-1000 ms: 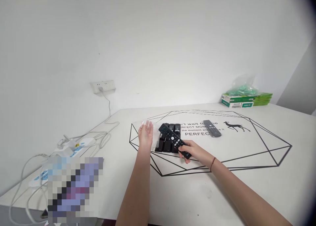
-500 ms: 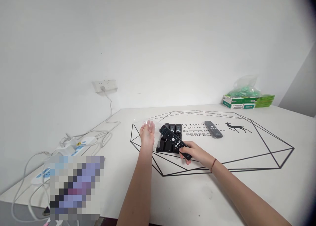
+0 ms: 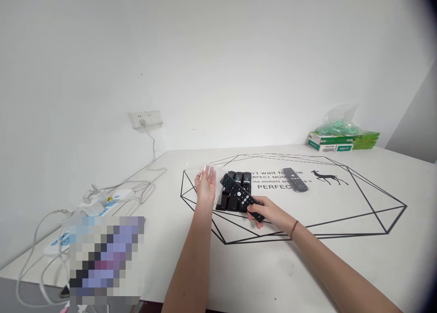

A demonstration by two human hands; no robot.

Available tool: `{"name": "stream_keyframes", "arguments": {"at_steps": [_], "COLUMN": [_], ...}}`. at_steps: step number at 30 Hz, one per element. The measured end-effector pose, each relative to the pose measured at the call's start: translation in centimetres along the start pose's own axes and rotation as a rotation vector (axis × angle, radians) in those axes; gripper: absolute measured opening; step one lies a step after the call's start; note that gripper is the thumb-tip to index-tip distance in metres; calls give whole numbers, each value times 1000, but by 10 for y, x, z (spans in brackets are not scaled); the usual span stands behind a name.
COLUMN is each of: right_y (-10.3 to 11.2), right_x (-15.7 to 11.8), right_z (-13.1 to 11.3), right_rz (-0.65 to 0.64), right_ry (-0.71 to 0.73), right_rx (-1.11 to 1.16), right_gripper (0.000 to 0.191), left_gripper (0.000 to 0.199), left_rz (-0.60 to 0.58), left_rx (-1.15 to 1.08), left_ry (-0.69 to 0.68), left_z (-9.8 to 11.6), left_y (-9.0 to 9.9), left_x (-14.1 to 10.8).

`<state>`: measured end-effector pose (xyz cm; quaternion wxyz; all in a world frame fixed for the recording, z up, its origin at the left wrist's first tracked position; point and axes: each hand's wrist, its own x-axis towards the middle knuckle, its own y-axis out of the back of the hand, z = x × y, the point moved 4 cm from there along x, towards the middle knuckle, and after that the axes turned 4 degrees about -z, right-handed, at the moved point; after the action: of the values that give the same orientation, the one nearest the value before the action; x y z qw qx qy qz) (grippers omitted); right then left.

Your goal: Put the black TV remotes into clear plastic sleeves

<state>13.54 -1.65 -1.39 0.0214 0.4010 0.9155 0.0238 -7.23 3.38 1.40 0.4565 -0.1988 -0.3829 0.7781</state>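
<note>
My right hand (image 3: 258, 210) grips the lower end of a black remote control (image 3: 241, 194), buttons facing up, its far end pointing left. My left hand (image 3: 205, 185) is closed on a clear plastic bag (image 3: 219, 174), thin and hard to make out against the white table. The far end of the remote lies close beside the bag; whether it is inside the opening I cannot tell. Beneath the held remote, several black remotes (image 3: 238, 177) lie in a row, partly covered. To the right, a grey-looking remote (image 3: 295, 180) rests on the table, seemingly in clear wrapping.
Green and white boxes (image 3: 331, 142) with a plastic bag of green stuff (image 3: 337, 126) sit at the back right. Power strips (image 3: 112, 208) and loose white cables run along the left edge, below a wall socket (image 3: 146, 118). A blurred patch (image 3: 107, 258) hides something at lower left.
My left hand has shifted very slightly to the right with the bag. The held remote has moved a touch left; the other remotes lie as before.
</note>
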Motion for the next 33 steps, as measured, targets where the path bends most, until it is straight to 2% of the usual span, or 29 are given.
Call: {"name": "stream_keyframes", "arguments": {"at_steps": [4,7,12,16,18,20,22,24,26,30,33], "right_y": [0,0,0,5,7,3,-3,-7,-5,11,19], "right_x": [1,1,0,-2,-4,-6,-7,-7,-5,-6,-11], "right_z": [2,3,-1,-9,-13,-16,-17,-16,-15,-20,-26], "right_rz": [-10,-14,8,88,86,-22,-158,-196,-64,384,533], "right_ry": [-9,-9,-19,65,97,99,86,92,138,354,513], "right_rx": [-9,-14,-57,-81,-29,65,137,145,68,-338,-624], "right_gripper": [17,20,33,40,38,35,40,48,55,62,52], "left_gripper": [7,19,39,31,27,23,22,23,22,35,36], "left_rz": [-69,-167,-323,-445,-412,-324,-252,-230,-236,-312,-380], "left_rx": [82,125,57,99,105,73,41,36,48,86,89], "left_ry": [14,50,116,221,229,228,268,344,402,444,431], "left_z": [-3,-11,-35,-51,-51,-47,-42,-40,-42,-59,-77], "left_y": [-7,-15,-34,-49,-50,-47,-43,-40,-40,-48,-57], "left_x": [-4,-10,-32,-50,-52,-49,-45,-44,-46,-63,-82]}}
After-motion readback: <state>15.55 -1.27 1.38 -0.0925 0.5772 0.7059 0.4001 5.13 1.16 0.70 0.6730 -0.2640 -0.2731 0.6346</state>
